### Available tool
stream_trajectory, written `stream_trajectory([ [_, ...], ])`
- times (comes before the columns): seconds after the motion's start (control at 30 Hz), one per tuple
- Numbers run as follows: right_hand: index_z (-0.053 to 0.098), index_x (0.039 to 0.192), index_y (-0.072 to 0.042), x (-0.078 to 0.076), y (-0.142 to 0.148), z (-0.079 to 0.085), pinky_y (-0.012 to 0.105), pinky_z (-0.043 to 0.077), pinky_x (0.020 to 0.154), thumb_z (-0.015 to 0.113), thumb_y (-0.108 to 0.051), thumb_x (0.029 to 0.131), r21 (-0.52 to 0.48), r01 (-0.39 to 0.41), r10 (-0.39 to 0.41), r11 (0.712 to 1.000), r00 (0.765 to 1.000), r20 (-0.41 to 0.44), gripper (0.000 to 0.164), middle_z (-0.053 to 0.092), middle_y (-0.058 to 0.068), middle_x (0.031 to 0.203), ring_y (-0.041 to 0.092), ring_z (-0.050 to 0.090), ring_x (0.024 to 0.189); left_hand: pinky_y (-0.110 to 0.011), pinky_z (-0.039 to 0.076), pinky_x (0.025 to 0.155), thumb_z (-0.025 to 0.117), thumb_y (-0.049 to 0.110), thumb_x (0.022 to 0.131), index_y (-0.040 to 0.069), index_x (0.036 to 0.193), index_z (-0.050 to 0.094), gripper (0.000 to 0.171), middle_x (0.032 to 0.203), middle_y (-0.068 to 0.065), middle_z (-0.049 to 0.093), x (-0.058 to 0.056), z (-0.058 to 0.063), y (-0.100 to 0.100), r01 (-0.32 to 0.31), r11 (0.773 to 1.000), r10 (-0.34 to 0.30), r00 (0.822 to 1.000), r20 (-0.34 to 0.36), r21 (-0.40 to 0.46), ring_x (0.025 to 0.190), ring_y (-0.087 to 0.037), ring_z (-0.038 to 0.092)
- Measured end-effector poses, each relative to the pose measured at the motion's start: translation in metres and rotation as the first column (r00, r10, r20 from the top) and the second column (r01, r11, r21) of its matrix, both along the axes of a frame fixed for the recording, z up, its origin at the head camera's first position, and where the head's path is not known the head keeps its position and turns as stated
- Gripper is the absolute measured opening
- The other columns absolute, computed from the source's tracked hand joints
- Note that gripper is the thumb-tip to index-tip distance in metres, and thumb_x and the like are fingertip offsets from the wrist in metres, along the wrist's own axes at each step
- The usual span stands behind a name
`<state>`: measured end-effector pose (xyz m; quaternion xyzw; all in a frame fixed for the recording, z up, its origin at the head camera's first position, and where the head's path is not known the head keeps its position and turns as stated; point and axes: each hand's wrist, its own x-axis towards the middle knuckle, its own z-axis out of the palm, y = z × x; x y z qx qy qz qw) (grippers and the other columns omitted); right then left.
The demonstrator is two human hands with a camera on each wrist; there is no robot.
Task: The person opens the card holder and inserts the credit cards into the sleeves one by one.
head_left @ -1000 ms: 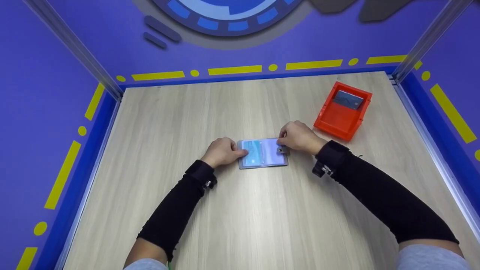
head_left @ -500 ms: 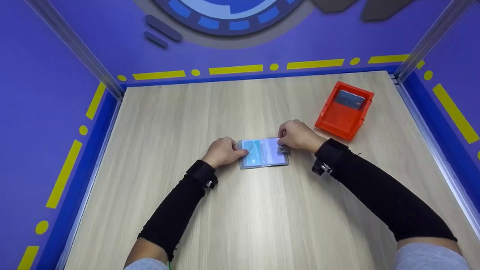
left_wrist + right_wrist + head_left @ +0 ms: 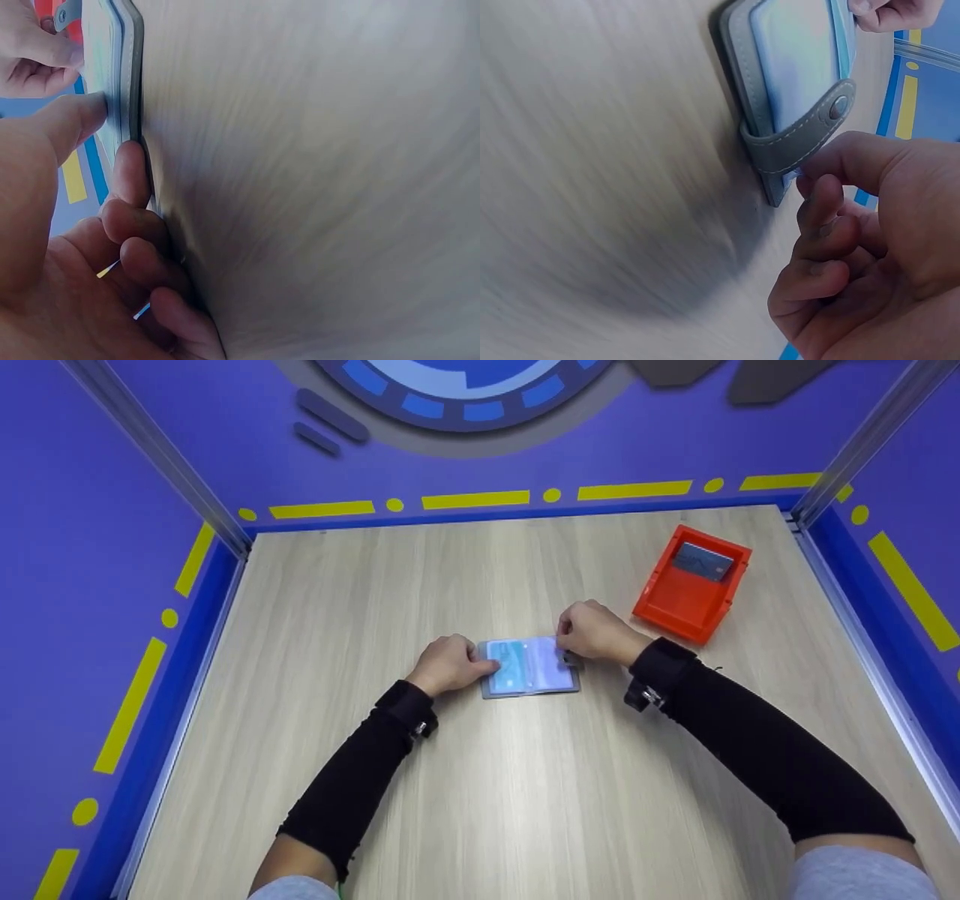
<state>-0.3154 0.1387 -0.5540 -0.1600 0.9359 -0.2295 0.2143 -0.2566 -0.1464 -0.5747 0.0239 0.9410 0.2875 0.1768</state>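
A grey card holder [image 3: 553,681] lies spread open on the table, with clear plastic sleeves inside. Its left side shows a teal card [image 3: 511,679] under plastic. My left hand [image 3: 448,664] pinches the left edge, thumb on the sleeve and index finger against the cover's rim. At the upper right corner, my right hand [image 3: 598,631] pinches the edge of the card holder, thumb and curled fingers close together. In the right wrist view the strap [image 3: 795,142] with its metal snap curves up over the right side. What exactly lies between the right fingertips is hidden.
Behind and right of my right hand stands a red plastic box [image 3: 679,604], holding a dark grey card [image 3: 703,562] that leans on its far wall. Blue and purple panels [image 3: 480,472] border the wooden table [image 3: 360,585] at the back and sides.
Both hands keep their hold on the card holder. The strap's snap end has shifted slightly and is now more hidden by the right fingers. The head view has drifted a little.
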Motion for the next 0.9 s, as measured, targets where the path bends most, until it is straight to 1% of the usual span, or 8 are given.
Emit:
stream_trajectory([
  [0.13, 0.082, 0.101, -0.010, 0.002, 0.000, 0.002, 0.035, 0.050, 0.075, 0.072, -0.017, 0.102, 0.005, -0.019, 0.019, 1.000, 0.999, -0.033, 0.013, 0.074, 0.008, 0.094, 0.024, 0.064, 0.086, -0.030, 0.038, 0.062, 0.083, 0.055, 0.094, 0.021, 0.066, 0.055, 0.053, 0.067, 0.008, 0.050, 0.001, 0.000, 0.000, 0.000, 1.000, 0.000, 1.000, -0.010, -0.004, 0.067, -0.014, 0.050],
  [0.23, 0.084, 0.104, -0.009, 0.004, -0.001, 0.004, 0.037, 0.053, 0.080, 0.072, -0.016, 0.102, 0.003, -0.039, 0.039, 0.999, 0.996, -0.077, 0.014, 0.078, 0.008, 0.100, 0.025, 0.065, 0.089, -0.030, 0.038, 0.062, 0.083, 0.055, 0.094, 0.021, 0.066, 0.055, 0.053, 0.068, 0.008, 0.050, 0.001, -0.001, -0.001, -0.001, 1.000, 0.001, 1.000, -0.011, -0.005, 0.069, -0.015, 0.050],
  [0.33, 0.086, 0.107, -0.008, 0.007, -0.001, 0.007, 0.039, 0.056, 0.084, 0.072, -0.016, 0.102, 0.000, -0.033, 0.033, 0.999, 0.994, -0.104, 0.016, 0.080, 0.009, 0.106, 0.026, 0.066, 0.093, -0.030, 0.038, 0.062, 0.083, 0.055, 0.094, 0.021, 0.065, 0.054, 0.053, 0.068, 0.008, 0.050, 0.001, -0.001, 0.000, 0.002, 1.000, -0.002, 1.000, -0.013, -0.005, 0.068, -0.015, 0.050],
  [0.5, 0.087, 0.109, -0.006, 0.009, 0.000, 0.010, 0.037, 0.057, 0.080, 0.072, -0.016, 0.101, -0.020, -0.015, 0.012, 1.000, 0.990, -0.138, 0.019, 0.082, 0.009, 0.108, 0.025, 0.067, 0.092, -0.029, 0.035, 0.060, 0.083, 0.053, 0.093, 0.021, 0.062, 0.054, 0.054, 0.062, 0.010, 0.046, 0.002, -0.001, -0.001, 0.015, 1.000, -0.015, 0.999, -0.038, 0.003, 0.064, -0.013, 0.047],
  [0.57, 0.086, 0.108, -0.006, 0.009, 0.000, 0.010, 0.035, 0.055, 0.076, 0.071, -0.016, 0.101, -0.031, -0.017, 0.012, 0.999, 0.988, -0.153, 0.020, 0.082, 0.009, 0.105, 0.024, 0.068, 0.088, -0.028, 0.035, 0.060, 0.083, 0.053, 0.093, 0.021, 0.062, 0.054, 0.053, 0.061, 0.011, 0.046, 0.002, 0.000, -0.001, 0.020, 1.000, -0.019, 0.999, -0.048, 0.006, 0.064, -0.013, 0.047],
  [0.67, 0.085, 0.105, -0.007, 0.008, -0.001, 0.009, 0.033, 0.051, 0.071, 0.071, -0.019, 0.101, -0.049, -0.002, -0.004, 0.999, 0.991, -0.137, 0.019, 0.077, 0.008, 0.097, 0.023, 0.065, 0.083, -0.028, 0.036, 0.061, 0.083, 0.052, 0.093, 0.021, 0.063, 0.056, 0.052, 0.062, 0.011, 0.047, 0.003, 0.000, -0.001, 0.021, 1.000, -0.020, 0.998, -0.055, 0.012, 0.064, -0.013, 0.048],
  [0.8, 0.078, 0.093, -0.009, 0.007, -0.003, 0.008, 0.031, 0.046, 0.065, 0.068, -0.022, 0.101, -0.098, 0.031, -0.039, 0.995, 0.996, -0.083, 0.019, 0.067, 0.004, 0.081, 0.021, 0.060, 0.074, -0.029, 0.037, 0.062, 0.083, 0.053, 0.094, 0.021, 0.065, 0.057, 0.050, 0.064, 0.010, 0.049, 0.003, -0.001, -0.001, 0.023, 1.000, -0.022, 0.998, -0.058, 0.016, 0.066, -0.014, 0.049],
  [0.9, 0.073, 0.085, -0.011, 0.006, -0.005, 0.007, 0.030, 0.045, 0.063, 0.066, -0.023, 0.099, -0.141, 0.062, -0.068, 0.988, 0.997, -0.042, 0.020, 0.062, 0.000, 0.074, 0.019, 0.058, 0.070, -0.029, 0.037, 0.063, 0.082, 0.053, 0.095, 0.022, 0.065, 0.057, 0.050, 0.064, 0.010, 0.049, 0.003, -0.001, -0.001, 0.028, 1.000, -0.027, 0.998, -0.055, 0.013, 0.066, -0.014, 0.049],
])
